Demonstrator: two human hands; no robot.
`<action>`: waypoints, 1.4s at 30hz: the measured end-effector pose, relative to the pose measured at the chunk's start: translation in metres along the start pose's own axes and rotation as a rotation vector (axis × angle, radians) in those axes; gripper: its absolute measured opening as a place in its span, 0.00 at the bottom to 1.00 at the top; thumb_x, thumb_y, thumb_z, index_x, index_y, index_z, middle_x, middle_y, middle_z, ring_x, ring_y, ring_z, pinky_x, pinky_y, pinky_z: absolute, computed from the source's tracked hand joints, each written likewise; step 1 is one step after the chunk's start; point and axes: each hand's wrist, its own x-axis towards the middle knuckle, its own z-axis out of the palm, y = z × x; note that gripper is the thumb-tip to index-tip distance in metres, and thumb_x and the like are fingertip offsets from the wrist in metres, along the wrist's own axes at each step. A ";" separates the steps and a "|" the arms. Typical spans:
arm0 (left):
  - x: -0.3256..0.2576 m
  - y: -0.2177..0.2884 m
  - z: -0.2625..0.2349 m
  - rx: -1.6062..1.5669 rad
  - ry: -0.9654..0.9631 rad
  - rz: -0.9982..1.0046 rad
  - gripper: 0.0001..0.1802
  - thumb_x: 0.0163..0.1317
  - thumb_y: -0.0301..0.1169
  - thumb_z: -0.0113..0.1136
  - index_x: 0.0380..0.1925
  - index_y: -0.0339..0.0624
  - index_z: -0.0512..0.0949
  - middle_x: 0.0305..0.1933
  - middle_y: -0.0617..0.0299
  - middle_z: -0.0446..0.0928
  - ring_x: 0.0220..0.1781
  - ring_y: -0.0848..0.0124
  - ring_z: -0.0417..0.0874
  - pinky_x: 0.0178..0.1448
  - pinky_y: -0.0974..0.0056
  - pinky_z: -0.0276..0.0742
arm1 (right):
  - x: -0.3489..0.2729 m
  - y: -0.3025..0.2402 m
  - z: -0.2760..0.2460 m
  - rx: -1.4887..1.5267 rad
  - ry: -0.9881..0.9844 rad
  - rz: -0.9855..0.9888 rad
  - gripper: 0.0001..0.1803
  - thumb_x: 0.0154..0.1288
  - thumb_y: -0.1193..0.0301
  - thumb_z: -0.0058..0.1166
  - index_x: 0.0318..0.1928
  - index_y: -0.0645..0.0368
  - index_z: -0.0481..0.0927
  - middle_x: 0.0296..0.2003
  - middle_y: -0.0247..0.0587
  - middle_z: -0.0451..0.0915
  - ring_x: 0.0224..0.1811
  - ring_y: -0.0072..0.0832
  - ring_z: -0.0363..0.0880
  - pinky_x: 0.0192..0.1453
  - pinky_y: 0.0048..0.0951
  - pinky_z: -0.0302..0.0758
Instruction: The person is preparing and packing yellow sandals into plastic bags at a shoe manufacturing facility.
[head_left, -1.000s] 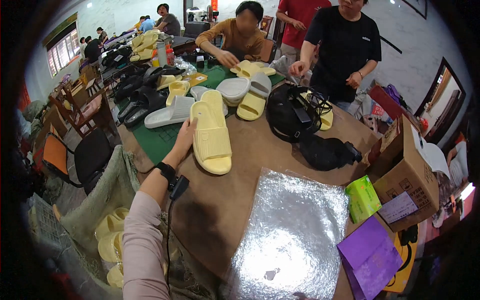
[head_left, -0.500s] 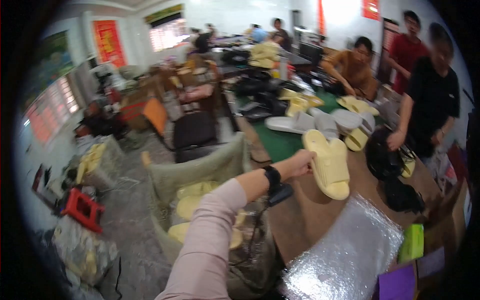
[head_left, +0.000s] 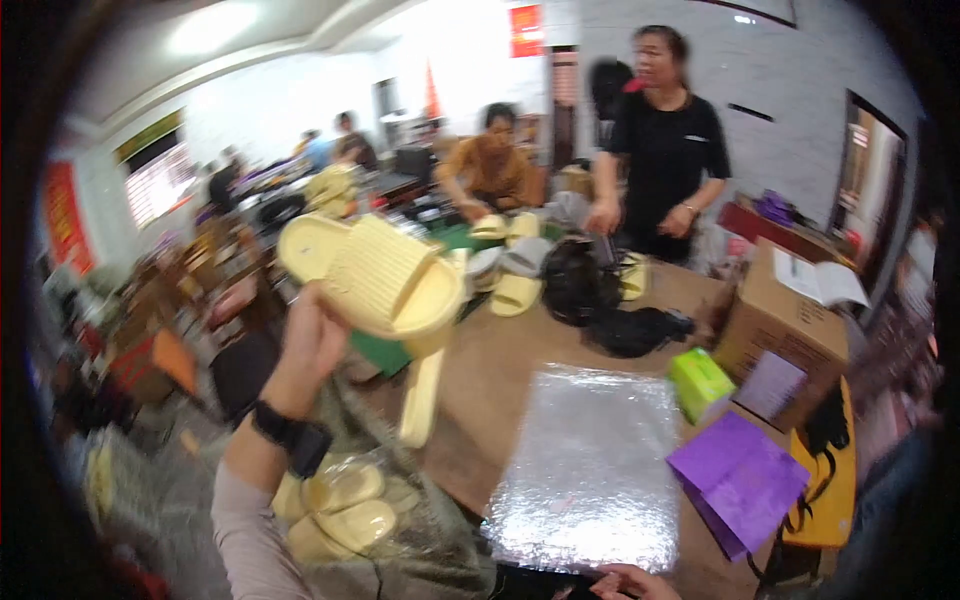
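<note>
My left hand is raised at the left, its fingers closed on a pale yellow slide sandal with a ribbed strap. Beneath that sandal a narrow yellow sole shows edge-on, apparently a second slide, partly hidden. At the bottom edge my right hand shows only in part, fingers apart, by the near edge of a shiny stack of clear plastic bags. Below my left wrist, more yellow slides in clear wrapping lie in a woven sack.
On the brown table are black bags, grey and yellow slides, a green box and a purple bag. A cardboard box stands at the right. A person in black stands across the table; another sits beyond.
My view has swung right. My left hand has lifted the yellow slides nearer and to the left in view. My right hand has come in at the bottom edge.
</note>
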 end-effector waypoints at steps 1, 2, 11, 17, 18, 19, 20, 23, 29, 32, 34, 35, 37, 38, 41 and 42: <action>-0.008 0.005 0.013 -0.007 -0.040 -0.020 0.19 0.67 0.29 0.43 0.54 0.31 0.69 0.55 0.55 0.75 0.57 0.67 0.75 0.64 0.61 0.68 | -0.002 -0.001 -0.001 0.012 0.002 -0.008 0.22 0.69 0.72 0.50 0.61 0.64 0.66 0.41 0.37 0.75 0.46 0.23 0.73 0.52 0.25 0.70; -0.017 0.009 0.032 -0.039 0.023 -0.003 0.19 0.68 0.31 0.42 0.55 0.32 0.68 0.55 0.55 0.75 0.56 0.68 0.76 0.63 0.61 0.69 | -0.002 -0.003 -0.002 0.023 -0.020 -0.023 0.22 0.69 0.71 0.51 0.61 0.64 0.66 0.41 0.37 0.75 0.46 0.23 0.73 0.52 0.25 0.70; -0.136 -0.028 0.143 -0.073 -0.326 -0.450 0.20 0.69 0.31 0.42 0.58 0.33 0.64 0.55 0.52 0.74 0.53 0.63 0.79 0.56 0.61 0.78 | -0.016 0.020 -0.005 -0.091 0.082 -0.112 0.27 0.70 0.68 0.50 0.65 0.62 0.61 0.42 0.36 0.74 0.44 0.25 0.74 0.50 0.29 0.72; -0.193 -0.058 0.171 -0.021 -0.533 -0.743 0.23 0.63 0.29 0.43 0.58 0.31 0.65 0.55 0.48 0.74 0.54 0.58 0.78 0.60 0.55 0.75 | -0.031 0.065 -0.018 0.144 0.096 -0.172 0.29 0.73 0.61 0.42 0.69 0.59 0.53 0.61 0.51 0.67 0.60 0.33 0.69 0.64 0.36 0.67; -0.202 -0.061 0.177 0.054 -0.563 -0.765 0.22 0.66 0.32 0.44 0.57 0.30 0.67 0.54 0.48 0.75 0.53 0.59 0.80 0.58 0.55 0.77 | -0.034 0.059 -0.017 0.268 0.086 -0.219 0.30 0.73 0.61 0.41 0.69 0.59 0.52 0.61 0.52 0.67 0.60 0.35 0.69 0.64 0.38 0.67; -0.203 -0.063 0.175 0.086 -0.609 -0.863 0.28 0.61 0.28 0.50 0.63 0.36 0.61 0.64 0.48 0.65 0.64 0.54 0.68 0.65 0.50 0.66 | -0.038 0.050 -0.016 0.391 0.074 -0.268 0.31 0.73 0.61 0.40 0.70 0.59 0.51 0.61 0.53 0.67 0.60 0.37 0.69 0.64 0.39 0.67; -0.201 -0.071 0.172 0.066 -0.627 -0.877 0.28 0.61 0.28 0.50 0.63 0.36 0.61 0.64 0.48 0.65 0.64 0.54 0.68 0.65 0.50 0.66 | -0.036 0.039 -0.013 0.503 0.069 -0.302 0.31 0.73 0.60 0.40 0.70 0.59 0.49 0.60 0.54 0.67 0.60 0.39 0.69 0.64 0.41 0.67; -0.211 -0.083 0.185 0.026 -0.744 -0.896 0.27 0.62 0.28 0.49 0.61 0.35 0.61 0.58 0.52 0.71 0.58 0.60 0.75 0.61 0.57 0.73 | -0.047 0.007 -0.011 0.853 0.018 -0.468 0.33 0.73 0.60 0.38 0.71 0.59 0.45 0.60 0.57 0.67 0.61 0.44 0.69 0.64 0.45 0.67; -0.196 -0.106 0.162 -0.001 -0.677 -0.995 0.26 0.63 0.30 0.48 0.62 0.36 0.62 0.58 0.53 0.72 0.58 0.59 0.75 0.63 0.56 0.72 | -0.069 -0.090 0.005 1.256 0.369 -0.172 0.22 0.70 0.65 0.47 0.59 0.63 0.64 0.42 0.45 0.75 0.44 0.36 0.76 0.48 0.38 0.73; -0.190 -0.117 0.158 -0.031 -0.621 -1.088 0.28 0.64 0.29 0.47 0.65 0.36 0.58 0.61 0.51 0.69 0.60 0.59 0.73 0.61 0.58 0.72 | -0.048 0.013 -0.029 1.433 -0.351 -0.532 0.36 0.73 0.48 0.26 0.71 0.57 0.44 0.67 0.62 0.54 0.67 0.46 0.61 0.69 0.45 0.61; -0.183 -0.140 0.149 -0.118 -0.549 -1.055 0.22 0.66 0.32 0.42 0.57 0.30 0.67 0.53 0.48 0.75 0.55 0.59 0.78 0.61 0.55 0.74 | -0.042 0.035 -0.034 1.395 -0.292 -0.471 0.35 0.73 0.49 0.27 0.71 0.57 0.45 0.68 0.55 0.54 0.67 0.47 0.61 0.69 0.46 0.61; -0.182 -0.148 0.147 -0.150 -0.563 -1.002 0.22 0.67 0.32 0.41 0.56 0.29 0.67 0.54 0.49 0.76 0.55 0.59 0.78 0.60 0.56 0.74 | -0.045 -0.003 -0.018 1.593 -0.260 -0.646 0.34 0.73 0.50 0.29 0.70 0.57 0.51 0.68 0.48 0.59 0.67 0.43 0.62 0.70 0.43 0.61; -0.175 -0.158 0.148 -0.175 -0.567 -0.992 0.22 0.65 0.30 0.41 0.57 0.28 0.66 0.54 0.49 0.75 0.56 0.59 0.77 0.61 0.56 0.73 | -0.044 0.009 -0.022 1.423 0.175 -0.394 0.32 0.73 0.50 0.31 0.69 0.57 0.55 0.67 0.45 0.61 0.67 0.41 0.62 0.70 0.43 0.61; -0.171 -0.163 0.147 -0.199 -0.561 -0.974 0.23 0.63 0.27 0.40 0.57 0.28 0.65 0.55 0.49 0.74 0.57 0.59 0.76 0.61 0.56 0.73 | -0.040 0.016 -0.028 1.206 0.571 -0.130 0.31 0.73 0.51 0.33 0.68 0.57 0.59 0.66 0.42 0.62 0.67 0.39 0.63 0.70 0.42 0.61; -0.157 -0.187 0.141 -0.249 -0.489 -0.906 0.22 0.64 0.28 0.39 0.55 0.28 0.67 0.54 0.49 0.75 0.56 0.60 0.77 0.62 0.57 0.72 | -0.029 0.035 -0.044 1.319 0.306 -0.321 0.34 0.72 0.46 0.28 0.68 0.56 0.58 0.67 0.43 0.60 0.67 0.38 0.63 0.70 0.42 0.61; -0.151 -0.195 0.139 -0.252 -0.500 -0.906 0.22 0.64 0.28 0.39 0.55 0.28 0.67 0.54 0.49 0.75 0.56 0.60 0.77 0.62 0.57 0.72 | -0.027 0.038 -0.049 1.361 0.083 -0.473 0.36 0.72 0.43 0.25 0.69 0.55 0.54 0.68 0.43 0.59 0.66 0.38 0.63 0.69 0.41 0.63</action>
